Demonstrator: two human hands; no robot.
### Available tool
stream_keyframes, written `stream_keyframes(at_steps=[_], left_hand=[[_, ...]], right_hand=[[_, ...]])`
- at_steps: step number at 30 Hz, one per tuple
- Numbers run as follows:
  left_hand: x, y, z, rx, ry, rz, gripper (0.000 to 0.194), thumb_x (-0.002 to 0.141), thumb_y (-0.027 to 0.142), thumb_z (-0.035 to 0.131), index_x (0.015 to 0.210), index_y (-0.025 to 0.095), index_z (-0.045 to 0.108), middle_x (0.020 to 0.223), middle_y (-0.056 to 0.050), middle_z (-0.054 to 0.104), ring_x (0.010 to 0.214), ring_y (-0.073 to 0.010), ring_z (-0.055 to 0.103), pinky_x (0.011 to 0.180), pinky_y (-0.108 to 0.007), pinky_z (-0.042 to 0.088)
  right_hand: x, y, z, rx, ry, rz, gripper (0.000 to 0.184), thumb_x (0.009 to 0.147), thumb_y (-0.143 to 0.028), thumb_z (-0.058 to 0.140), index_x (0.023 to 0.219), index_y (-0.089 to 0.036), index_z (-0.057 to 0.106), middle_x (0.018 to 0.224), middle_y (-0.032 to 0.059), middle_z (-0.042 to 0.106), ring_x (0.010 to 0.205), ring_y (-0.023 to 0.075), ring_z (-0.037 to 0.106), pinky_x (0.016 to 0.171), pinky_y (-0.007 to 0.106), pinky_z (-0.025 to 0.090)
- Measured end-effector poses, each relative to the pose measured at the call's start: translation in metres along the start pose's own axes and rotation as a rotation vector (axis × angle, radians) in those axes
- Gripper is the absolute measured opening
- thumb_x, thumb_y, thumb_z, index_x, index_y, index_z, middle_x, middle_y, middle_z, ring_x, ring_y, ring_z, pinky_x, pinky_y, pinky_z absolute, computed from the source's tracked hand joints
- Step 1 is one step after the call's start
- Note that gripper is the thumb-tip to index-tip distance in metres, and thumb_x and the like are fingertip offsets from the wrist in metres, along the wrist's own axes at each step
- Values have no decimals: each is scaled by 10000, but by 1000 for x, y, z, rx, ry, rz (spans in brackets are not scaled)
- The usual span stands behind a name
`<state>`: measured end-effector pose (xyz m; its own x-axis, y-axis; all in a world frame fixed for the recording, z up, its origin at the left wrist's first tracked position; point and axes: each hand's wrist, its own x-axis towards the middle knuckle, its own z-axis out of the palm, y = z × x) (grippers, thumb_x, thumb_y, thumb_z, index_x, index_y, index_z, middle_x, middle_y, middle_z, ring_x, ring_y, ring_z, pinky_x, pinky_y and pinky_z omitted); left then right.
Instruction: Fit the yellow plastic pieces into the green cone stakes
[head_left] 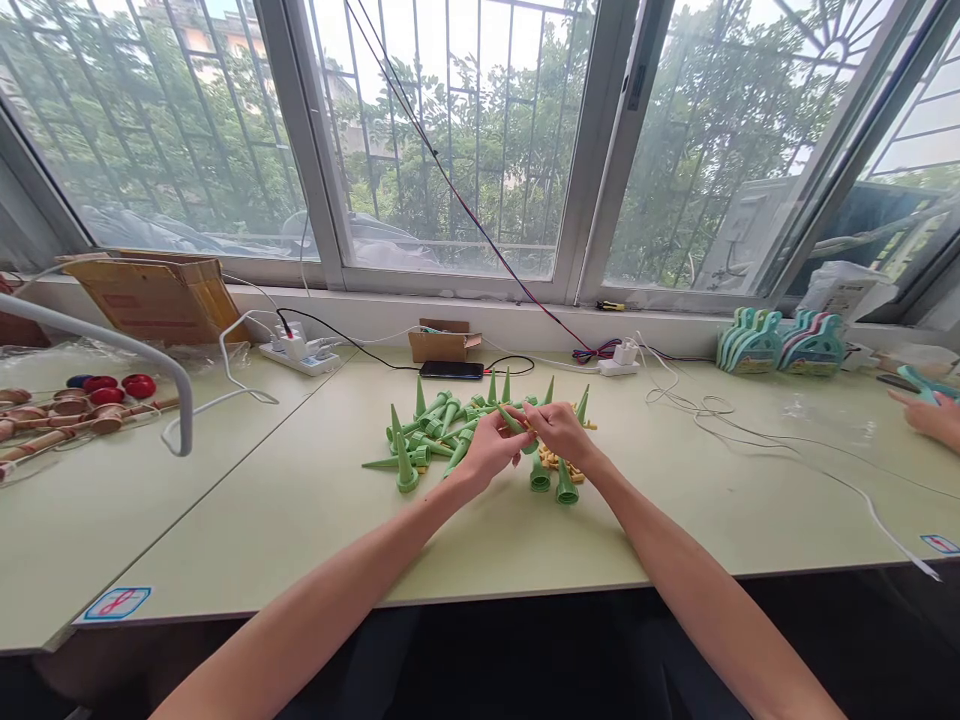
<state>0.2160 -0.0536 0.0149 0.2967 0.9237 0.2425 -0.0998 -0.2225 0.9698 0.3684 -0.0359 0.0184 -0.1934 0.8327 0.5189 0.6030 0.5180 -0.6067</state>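
Observation:
Over the table, my left hand (pixel 487 450) is closed around a green cone-shaped plastic spike (pixel 510 418), its tip pointing up and away. My right hand (pixel 561 432) pinches at the wide end of that same spike; what its fingers hold is too small to make out. Beneath and left of my hands lies a loose pile of green spikes (pixel 426 440), several of them upright on their wide ends. Small yellow pieces (pixel 574 474) are scattered under my right hand. Close by, two more spikes (pixel 567 489) have their open ends facing me.
Behind the pile are a phone (pixel 451 370) and a small cardboard box (pixel 442 345). Power strips (pixel 300 352) and loose cables (pixel 720 410) lie along the back. Wooden toys (pixel 105 410) sit at left. At right, another person's hand (pixel 934 415) is near teal plastic items (pixel 750 345).

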Motion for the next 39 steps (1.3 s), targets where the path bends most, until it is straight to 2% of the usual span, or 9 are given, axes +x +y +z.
stream_keyframes(at_steps=[5,8,14,18,22,29,32,36,39], left_hand=[[0,-2,1,332,92,244,102,732,236,669,763,167,600,585,50,494,524,-79,432,517,-214,375],[0,-3,2,463,126,353,62,758,194,647,736,173,593,619,42,510,546,-82,411,544,-218,371],[1,-6,-1,613,101,494,79,810,128,597,751,179,594,723,10,555,577,-94,436,579,-229,386],[1,-7,-2,649,81,521,86,830,122,576,777,179,611,750,0,559,607,-100,451,591,-233,389],[0,-4,0,568,98,449,68,800,148,615,738,173,602,709,13,551,574,-88,435,570,-234,384],[1,5,-1,-53,-21,-56,276,668,336,789,742,157,592,597,38,506,463,-72,447,447,-231,373],[2,7,-3,-215,-33,-182,350,592,324,849,747,152,587,556,57,471,452,-51,406,445,-216,354],[2,6,-3,-225,-40,-192,374,590,327,859,751,151,572,549,60,465,453,-48,404,438,-208,362],[1,5,-3,-93,-32,-85,351,640,363,824,761,148,575,609,37,515,448,-56,444,425,-221,396]], right_hand=[[0,2,0,-17,1,-5,568,946,-439,375,434,-208,291,473,-47,216,489,89,222,509,256,195],[0,1,0,-1,-1,5,556,941,-442,374,447,-213,261,494,-45,198,501,91,211,511,259,186],[0,-2,-1,64,-5,35,519,924,-461,376,499,-220,200,507,-43,181,506,94,196,499,261,184],[-1,-3,-2,98,-11,49,510,917,-468,380,512,-221,195,512,-43,175,508,94,188,494,259,186],[0,-1,0,75,-3,41,517,922,-466,378,509,-218,188,513,-43,173,508,93,191,499,260,185],[0,1,4,42,50,19,515,930,-472,379,510,-217,225,489,-45,222,492,94,228,497,256,221],[0,-1,4,52,56,4,506,932,-464,385,521,-213,231,494,-46,231,497,94,237,499,254,223],[-1,-1,3,58,39,18,512,932,-461,390,519,-210,220,482,-49,226,488,91,238,499,252,222],[-1,0,2,58,22,25,508,930,-457,386,517,-211,222,477,-49,227,485,92,240,501,252,225]])
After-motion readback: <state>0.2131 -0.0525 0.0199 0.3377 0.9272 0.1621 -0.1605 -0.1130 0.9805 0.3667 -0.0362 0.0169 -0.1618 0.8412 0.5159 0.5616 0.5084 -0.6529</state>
